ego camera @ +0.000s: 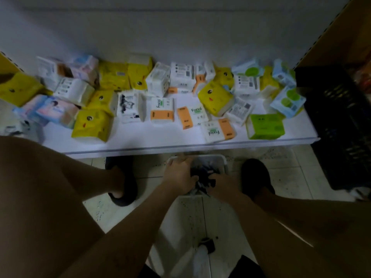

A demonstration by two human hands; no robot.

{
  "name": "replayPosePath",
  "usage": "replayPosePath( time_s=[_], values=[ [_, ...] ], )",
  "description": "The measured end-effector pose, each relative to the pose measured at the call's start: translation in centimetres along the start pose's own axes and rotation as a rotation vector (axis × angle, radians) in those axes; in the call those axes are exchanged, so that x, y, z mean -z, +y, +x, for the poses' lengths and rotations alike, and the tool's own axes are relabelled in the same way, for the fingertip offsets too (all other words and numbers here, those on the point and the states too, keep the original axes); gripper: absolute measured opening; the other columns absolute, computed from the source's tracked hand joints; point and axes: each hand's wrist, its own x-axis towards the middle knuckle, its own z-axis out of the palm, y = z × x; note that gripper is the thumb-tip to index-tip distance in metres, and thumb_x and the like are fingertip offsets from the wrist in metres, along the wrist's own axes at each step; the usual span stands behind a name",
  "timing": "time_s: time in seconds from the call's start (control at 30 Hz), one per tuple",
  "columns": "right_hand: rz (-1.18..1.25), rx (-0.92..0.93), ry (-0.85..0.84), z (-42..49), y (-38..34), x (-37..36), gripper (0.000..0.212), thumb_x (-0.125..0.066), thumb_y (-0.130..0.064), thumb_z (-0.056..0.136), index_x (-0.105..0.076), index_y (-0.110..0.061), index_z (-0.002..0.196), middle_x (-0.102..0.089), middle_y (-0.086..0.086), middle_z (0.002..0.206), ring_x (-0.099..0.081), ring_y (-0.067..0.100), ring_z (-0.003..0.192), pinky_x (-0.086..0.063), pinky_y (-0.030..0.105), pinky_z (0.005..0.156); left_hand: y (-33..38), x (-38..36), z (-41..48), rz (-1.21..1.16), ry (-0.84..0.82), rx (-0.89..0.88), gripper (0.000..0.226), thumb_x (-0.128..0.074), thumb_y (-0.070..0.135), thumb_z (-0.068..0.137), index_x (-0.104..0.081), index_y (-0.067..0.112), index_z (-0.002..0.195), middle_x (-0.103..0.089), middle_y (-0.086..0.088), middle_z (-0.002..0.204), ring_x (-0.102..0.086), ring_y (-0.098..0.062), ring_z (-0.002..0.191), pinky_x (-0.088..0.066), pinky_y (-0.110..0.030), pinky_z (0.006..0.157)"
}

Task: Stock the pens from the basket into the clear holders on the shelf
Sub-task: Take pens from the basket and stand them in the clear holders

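Observation:
A white basket (217,159) stands on the tiled floor between my feet, just below the shelf's front edge. Dark pens (202,174) lie heaped inside it. My left hand (178,174) reaches into the basket's left side, fingers down among the pens. My right hand (222,183) is in the near right part, fingers curled around a bunch of pens. The view is dim and blurred, so the left hand's grip is unclear. No clear holders are in view.
A low white shelf (160,141) carries several tissue packs (92,125) in yellow, orange, green and pastel wrappers. A black plastic crate (341,125) stands at the right. My dark shoes (124,181) flank the basket on pale floor tiles.

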Motion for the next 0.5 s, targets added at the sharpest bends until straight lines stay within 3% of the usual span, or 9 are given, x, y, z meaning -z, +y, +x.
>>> replayPosePath(
  time_s=[0.03,0.07,0.1,0.17,0.23,0.33,0.5],
  values=[
    [0.017,-0.016,-0.039,0.4,0.7,-0.4,0.031,-0.039,-0.032,0.102,-0.053,-0.022,0.076,-0.053,0.000,0.076,-0.045,0.010,0.067,-0.037,0.022,0.075,0.0,-0.5,0.4,-0.011,-0.022,0.016,0.060,-0.063,0.035,0.088,-0.040,0.023,0.142,-0.042,-0.004,0.146,-0.036,-0.025,0.135,-0.031,-0.041,0.112],
    [0.028,-0.038,-0.082,0.7,1.4,-0.9,0.028,-0.040,-0.032,0.103,-0.056,-0.022,0.083,-0.054,0.000,0.081,-0.046,0.009,0.068,-0.037,0.021,0.073,-0.1,-1.0,0.8,-0.039,-0.046,0.040,0.056,-0.063,0.033,0.089,-0.043,0.024,0.141,-0.044,-0.004,0.144,-0.039,-0.025,0.133,-0.034,-0.042,0.111],
    [0.040,-0.044,-0.128,1.0,2.1,-1.3,0.024,-0.040,-0.030,0.103,-0.060,-0.018,0.099,-0.057,0.004,0.093,-0.051,0.011,0.077,-0.039,0.022,0.081,-0.3,-1.8,1.2,-0.074,-0.074,0.070,0.052,-0.063,0.031,0.089,-0.046,0.024,0.137,-0.048,-0.005,0.140,-0.043,-0.026,0.129,-0.038,-0.043,0.109],
    [0.025,-0.051,-0.188,1.6,3.0,-1.6,0.034,-0.042,-0.028,0.103,-0.053,-0.010,0.130,-0.056,0.010,0.120,-0.055,0.021,0.102,-0.036,0.023,0.087,-0.7,-3.6,2.1,-0.117,-0.127,0.127,0.040,-0.060,0.030,0.089,-0.054,0.025,0.129,-0.056,-0.005,0.129,-0.052,-0.027,0.119,-0.042,-0.048,0.105],
    [0.035,-0.091,-0.176,2.4,3.5,-1.7,0.036,-0.047,-0.026,0.100,-0.053,-0.007,0.131,-0.055,0.012,0.129,-0.053,0.028,0.114,-0.039,0.028,0.092,-1.0,-5.6,2.7,-0.130,-0.196,0.166,0.033,-0.057,0.031,0.089,-0.059,0.025,0.122,-0.061,-0.005,0.120,-0.056,-0.027,0.112,-0.046,-0.049,0.099],
    [0.038,-0.108,-0.206,3.6,3.8,-2.7,0.034,-0.046,-0.023,0.101,-0.054,-0.007,0.130,-0.055,0.014,0.131,-0.050,0.030,0.120,-0.038,0.035,0.103,-1.4,-9.0,3.6,-0.118,-0.320,0.214,0.036,-0.053,0.032,0.093,-0.055,0.024,0.128,-0.057,-0.005,0.124,-0.054,-0.027,0.111,-0.050,-0.044,0.094],
    [0.033,-0.097,-0.124,4.5,4.4,-4.5,0.040,-0.045,-0.023,0.100,-0.048,-0.013,0.139,-0.042,0.009,0.145,-0.046,0.028,0.125,-0.040,0.029,0.100,-1.7,-12.4,4.9,-0.023,-0.429,0.184,0.050,-0.052,0.034,0.092,-0.040,0.029,0.141,-0.046,-0.006,0.137,-0.042,-0.030,0.125,-0.041,-0.046,0.103]
  ],
)
